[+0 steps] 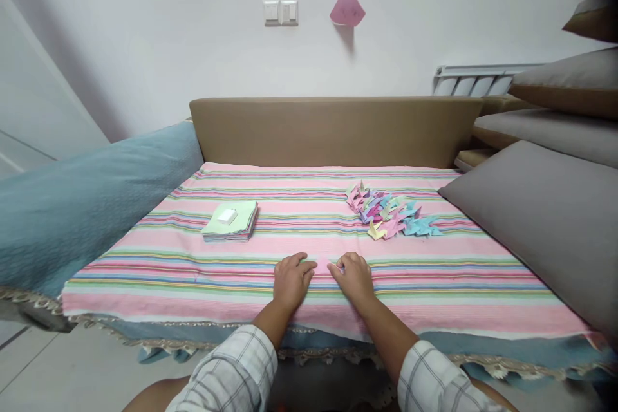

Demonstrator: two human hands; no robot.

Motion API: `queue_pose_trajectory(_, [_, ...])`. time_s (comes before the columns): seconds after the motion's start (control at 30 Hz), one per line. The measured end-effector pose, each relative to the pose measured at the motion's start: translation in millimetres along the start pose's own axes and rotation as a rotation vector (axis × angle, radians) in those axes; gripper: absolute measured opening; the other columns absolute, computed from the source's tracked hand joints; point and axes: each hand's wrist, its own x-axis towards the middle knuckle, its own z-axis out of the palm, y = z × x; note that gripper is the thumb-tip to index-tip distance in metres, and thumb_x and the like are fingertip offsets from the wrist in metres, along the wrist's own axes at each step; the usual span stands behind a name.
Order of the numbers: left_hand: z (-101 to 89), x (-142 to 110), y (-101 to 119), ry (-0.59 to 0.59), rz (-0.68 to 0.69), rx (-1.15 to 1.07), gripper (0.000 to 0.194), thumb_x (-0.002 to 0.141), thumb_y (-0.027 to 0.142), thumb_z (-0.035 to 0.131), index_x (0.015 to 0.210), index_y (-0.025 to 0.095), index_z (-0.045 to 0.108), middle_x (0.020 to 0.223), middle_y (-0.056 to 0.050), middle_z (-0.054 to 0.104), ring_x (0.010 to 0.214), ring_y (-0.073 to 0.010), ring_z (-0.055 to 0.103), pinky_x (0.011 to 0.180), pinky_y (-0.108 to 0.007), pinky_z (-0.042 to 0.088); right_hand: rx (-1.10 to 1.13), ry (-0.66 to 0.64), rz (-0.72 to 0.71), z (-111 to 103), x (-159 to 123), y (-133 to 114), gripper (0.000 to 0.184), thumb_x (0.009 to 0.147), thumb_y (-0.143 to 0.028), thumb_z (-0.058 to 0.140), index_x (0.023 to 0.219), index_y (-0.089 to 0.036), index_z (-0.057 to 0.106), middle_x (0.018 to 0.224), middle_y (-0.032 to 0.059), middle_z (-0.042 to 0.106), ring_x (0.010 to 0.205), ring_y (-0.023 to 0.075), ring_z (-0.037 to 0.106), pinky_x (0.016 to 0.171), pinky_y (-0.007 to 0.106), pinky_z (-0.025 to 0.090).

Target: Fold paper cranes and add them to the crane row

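A small piece of pink paper (pixel 322 265) lies on the striped cloth between my two hands; its outline blends with the pink stripes. At its left edge is my left hand (pixel 291 278), thumb and fingers closed on the paper. My right hand (pixel 353 278) pinches the right edge, its fingers curled. How the paper is folded is too small to make out. Beyond my right hand sits a pile of folded paper cranes (pixel 386 212) in pink, purple, blue, green and yellow. To the far left of my hands stands a stack of square paper sheets (pixel 230 224), light green on top.
On the stack rests a small white box-like object (pixel 227 216). The striped cloth (pixel 159 270) covers a sofa seat with a brown backrest (pixel 333 132). Grey cushions (pixel 535 225) pile up at right; a blue-covered armrest (pixel 106 187) bounds the left. Pink paper (pixel 347 8) hangs on the wall.
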Motion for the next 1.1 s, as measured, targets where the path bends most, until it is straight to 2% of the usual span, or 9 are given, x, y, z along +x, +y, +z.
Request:
queue_pose_trajectory(0.1, [2.1,1.0,-1.2,-0.048,0.019,0.053,0.025,0.082,0.028,0.057,0.102,0.041,0.066,0.13,0.002,0.051,0.111,-0.0251,0.047,0.091,-0.043,0.034,-0.046,-0.011,-0.005,-0.5,-1.3,-2.7,0.026,0.077,-0.046,0.057,0.071,-0.021,0.056,0.092,0.0038,0.057,0.089,0.0197,0.049,0.075,0.03,0.031])
queue_pose_trajectory(0.2, [2.9,1.9,-1.4,-0.074,0.01,0.072,0.025,0.083,0.03,0.056,0.103,0.042,0.065,0.133,0.001,0.049,0.113,-0.0258,0.047,0.092,-0.045,0.034,-0.099,-0.021,-0.004,-0.4,-2.0,-6.1,0.035,0.074,-0.056,0.057,0.076,-0.021,0.057,0.092,0.0049,0.056,0.091,0.0223,0.048,0.075,0.032,0.031])
queue_pose_trajectory(0.3, [2.9,2.1,-1.5,-0.085,0.001,0.071,0.025,0.083,0.031,0.056,0.103,0.042,0.065,0.133,0.002,0.049,0.113,-0.0254,0.046,0.093,-0.045,0.034,-0.118,-0.022,0.004,0.0,-2.0,-7.5,0.038,0.072,-0.058,0.058,0.077,-0.021,0.057,0.092,0.0054,0.056,0.092,0.0238,0.048,0.075,0.033,0.031])
queue_pose_trajectory(0.5, [3.2,1.8,-2.1,-0.076,0.012,0.058,0.025,0.083,0.03,0.056,0.104,0.041,0.065,0.132,0.001,0.051,0.112,-0.0267,0.047,0.092,-0.047,0.034,-0.01,-0.049,0.014,0.0,-0.4,0.9,0.027,0.071,-0.048,0.063,0.076,-0.022,0.056,0.094,0.0032,0.057,0.091,0.0216,0.049,0.075,0.032,0.031])
queue_pose_trajectory(0.87, [1.8,1.5,-1.3,-0.083,0.014,0.063,0.025,0.084,0.032,0.053,0.104,0.041,0.065,0.131,0.001,0.051,0.112,-0.026,0.046,0.092,-0.046,0.033,0.202,-0.088,0.012,-2.5,4.9,16.3,0.009,0.073,-0.029,0.06,0.079,-0.022,0.061,0.095,0.0023,0.061,0.091,0.0196,0.052,0.08,0.031,0.037])
queue_pose_trajectory(1.1, [0.9,1.3,-0.9,-0.074,0.01,0.05,0.025,0.085,0.031,0.053,0.105,0.039,0.065,0.13,0.0,0.053,0.112,-0.0255,0.048,0.092,-0.046,0.033,0.265,-0.069,-0.02,-2.5,6.2,21.1,0.012,0.074,-0.019,0.053,0.082,-0.021,0.062,0.094,0.0035,0.063,0.09,0.0192,0.056,0.082,0.03,0.04])
